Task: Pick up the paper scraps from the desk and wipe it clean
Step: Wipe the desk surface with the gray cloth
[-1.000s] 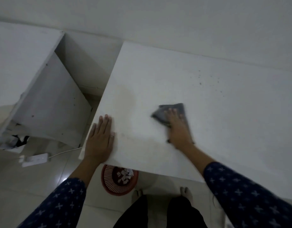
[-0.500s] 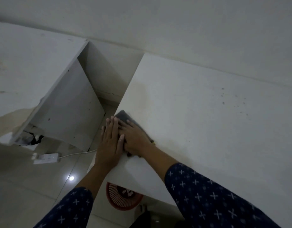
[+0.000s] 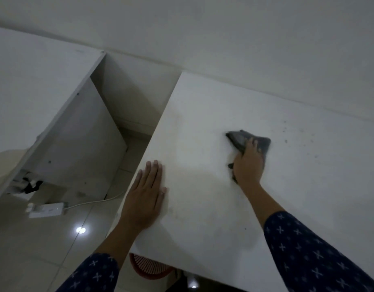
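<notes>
A white desk [image 3: 203, 106] fills the right half of the head view. My right hand [image 3: 248, 163] presses a dark grey cloth [image 3: 238, 138] flat against the desk's middle, fingers spread over it. Near the desk's left front corner my left hand [image 3: 147, 194] rests palm down with straight fingers and holds nothing. Small dark specks [image 3: 285, 141] dot the surface to the right of the cloth. No paper scraps show on the desktop.
A red slatted basket [image 3: 148, 265] peeks out under the desk's front edge. To the left stands a white cabinet [image 3: 45, 98] with a gap between it and the desk. A white power strip [image 3: 47, 209] and its cable lie on the tiled floor.
My right hand has slid the cloth from the desk's left edge, beside my left hand, rightward and away from me to the desk's middle. My left hand has stayed flat near the corner.
</notes>
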`<state>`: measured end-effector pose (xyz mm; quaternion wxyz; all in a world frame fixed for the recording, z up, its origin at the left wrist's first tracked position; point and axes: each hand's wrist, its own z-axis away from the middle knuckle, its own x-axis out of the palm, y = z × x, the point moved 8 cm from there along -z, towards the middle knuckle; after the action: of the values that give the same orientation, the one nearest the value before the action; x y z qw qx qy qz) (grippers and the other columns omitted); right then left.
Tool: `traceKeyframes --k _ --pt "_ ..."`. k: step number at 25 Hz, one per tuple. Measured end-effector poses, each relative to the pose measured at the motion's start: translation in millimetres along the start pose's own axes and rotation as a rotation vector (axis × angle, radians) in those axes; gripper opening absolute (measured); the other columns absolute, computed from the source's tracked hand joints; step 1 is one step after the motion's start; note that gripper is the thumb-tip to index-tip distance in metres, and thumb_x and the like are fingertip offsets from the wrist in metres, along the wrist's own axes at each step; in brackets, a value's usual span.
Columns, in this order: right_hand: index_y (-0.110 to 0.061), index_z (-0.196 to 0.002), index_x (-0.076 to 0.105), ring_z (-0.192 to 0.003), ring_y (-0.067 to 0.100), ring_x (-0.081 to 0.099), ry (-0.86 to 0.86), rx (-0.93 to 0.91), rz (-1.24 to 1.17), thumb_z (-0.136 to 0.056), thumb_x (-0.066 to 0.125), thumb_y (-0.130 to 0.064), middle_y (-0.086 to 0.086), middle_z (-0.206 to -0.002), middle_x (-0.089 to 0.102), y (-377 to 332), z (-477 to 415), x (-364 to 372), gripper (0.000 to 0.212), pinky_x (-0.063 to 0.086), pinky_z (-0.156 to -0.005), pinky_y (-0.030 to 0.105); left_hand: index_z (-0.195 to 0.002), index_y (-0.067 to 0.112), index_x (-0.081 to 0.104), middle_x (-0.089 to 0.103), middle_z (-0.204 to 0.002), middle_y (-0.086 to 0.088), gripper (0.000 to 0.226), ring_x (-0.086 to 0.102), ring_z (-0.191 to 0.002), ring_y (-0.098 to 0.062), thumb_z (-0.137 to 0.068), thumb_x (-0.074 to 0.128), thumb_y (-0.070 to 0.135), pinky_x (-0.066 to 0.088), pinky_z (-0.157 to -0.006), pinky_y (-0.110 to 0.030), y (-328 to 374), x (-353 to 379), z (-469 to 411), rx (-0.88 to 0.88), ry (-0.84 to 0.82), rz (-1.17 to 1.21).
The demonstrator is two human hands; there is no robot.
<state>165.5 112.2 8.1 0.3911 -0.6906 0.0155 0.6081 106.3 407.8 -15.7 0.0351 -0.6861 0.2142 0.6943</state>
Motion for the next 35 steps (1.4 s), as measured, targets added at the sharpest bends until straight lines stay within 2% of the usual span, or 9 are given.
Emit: traceKeyframes --k 2,7,11,14,16,18,22,29,35 --pt "-0.008 -0.133 0.043 -0.109 0.032 0.056 -0.048 -0.076 -0.049 -0.092 0.043 -0.007 0.017 -0.126 0.056 -40 29 12 0.041 0.046 -0.087 0.035 -0.148 0.005 0.008 0.007 -0.157 -0.011 0.061 0.001 -0.146 -0.023 -0.098 0.015 0.038 0.004 -0.117 -0.036 -1 1 -1 0.010 0.004 -0.001" --pt "-0.012 -0.147 0.023 -0.146 0.020 0.014 -0.336 -0.614 0.045 -0.090 0.043 -0.005 0.008 -0.157 0.017 -130 81 93 0.061 0.006 -0.119 0.028 -0.149 0.007 0.005 0.004 -0.157 -0.011 0.063 -0.001 -0.146 -0.022 -0.097 0.015 0.041 0.001 -0.118 -0.035 -1 3 -2 0.020 -0.011 -0.014" --pt "-0.022 -0.147 0.027 -0.117 0.030 0.054 -0.138 -0.231 -0.041 -0.087 0.039 0.002 0.006 -0.154 0.025 -16 -2 25 0.066 0.055 -0.089 0.037 -0.148 0.005 0.007 0.005 -0.157 -0.012 0.063 0.000 -0.146 -0.024 -0.097 0.015 0.040 0.000 -0.118 -0.033 3 1 -3 0.038 -0.009 -0.017" --pt "-0.013 -0.148 0.025 -0.137 0.030 0.034 -0.027 -0.022 0.052 -0.088 0.039 0.004 0.010 -0.156 0.021 64 -32 -39 0.064 0.036 -0.111 0.037 -0.148 0.003 0.009 0.008 -0.157 -0.014 0.062 0.003 -0.145 -0.025 -0.098 0.013 0.040 -0.003 -0.118 -0.028 5 -1 -13 0.066 -0.026 -0.010" --pt "-0.014 -0.146 0.028 -0.125 0.032 0.050 -0.037 -0.007 0.033 -0.093 0.039 -0.005 0.019 -0.142 0.044 72 -34 -51 0.055 0.045 -0.103 0.044 -0.147 0.001 0.013 0.012 -0.156 -0.016 0.063 0.005 -0.145 -0.025 -0.098 0.010 0.041 -0.002 -0.118 -0.028 9 -3 -23 0.080 -0.021 -0.013" --pt "-0.022 -0.138 0.039 -0.085 0.027 0.066 -0.090 -0.234 -0.004 -0.097 0.038 -0.016 0.014 -0.119 0.061 17 -14 -34 0.042 0.058 -0.071 0.038 -0.146 0.000 0.014 0.013 -0.155 -0.016 0.064 0.006 -0.145 -0.024 -0.099 0.008 0.043 -0.002 -0.118 -0.027 11 -5 -33 0.088 -0.022 -0.006" --pt "-0.022 -0.146 0.030 -0.144 0.020 0.021 -0.434 -0.909 0.113 -0.091 0.045 -0.016 0.004 -0.156 0.024 -126 56 81 0.057 0.016 -0.118 0.032 -0.146 0.000 0.016 0.016 -0.154 -0.018 0.064 0.004 -0.144 -0.021 -0.099 0.010 0.044 -0.001 -0.117 -0.027 10 -5 -49 0.097 -0.013 -0.008" --pt "-0.023 -0.147 0.026 -0.147 0.018 0.005 -0.438 -0.888 0.110 -0.091 0.043 -0.014 0.000 -0.159 0.015 -205 -52 143 0.060 0.004 -0.121 0.035 -0.146 0.000 0.016 0.014 -0.155 -0.017 0.063 0.002 -0.145 -0.020 -0.099 0.017 0.041 0.000 -0.117 -0.028 9 5 -128 0.118 0.049 -0.025" --pt "-0.017 -0.145 0.032 -0.146 0.022 0.016 -0.026 -0.327 0.049 -0.086 0.043 -0.007 0.005 -0.156 0.025 -119 -147 74 0.061 0.012 -0.119 0.033 -0.149 0.007 0.002 -0.001 -0.157 -0.010 0.064 -0.005 -0.146 -0.018 -0.098 0.013 0.045 -0.005 -0.117 -0.026 6 6 -160 0.123 0.022 -0.011"
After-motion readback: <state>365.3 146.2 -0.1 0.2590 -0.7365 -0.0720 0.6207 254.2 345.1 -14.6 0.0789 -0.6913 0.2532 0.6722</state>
